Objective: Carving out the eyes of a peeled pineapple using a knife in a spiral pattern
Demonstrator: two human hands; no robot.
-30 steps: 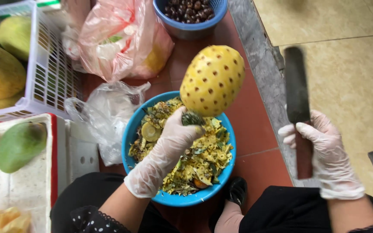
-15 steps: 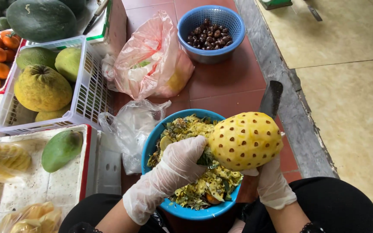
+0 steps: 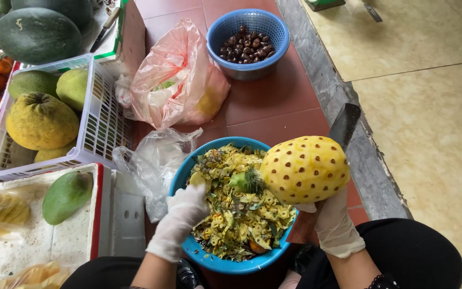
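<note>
Pineapple (image 3: pixel 306 168) lies sideways, crown stub leftward, gripped at that stub by left hand (image 3: pixel 185 211); right hand (image 3: pixel 330 217) closed underneath.

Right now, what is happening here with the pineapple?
A person in gloves holds a peeled pineapple over a blue bowl full of peelings. The left hand grips its green stub; the right hand is under the fruit with a knife whose blade sticks out behind it. Brown eyes still dot the pineapple.
</note>
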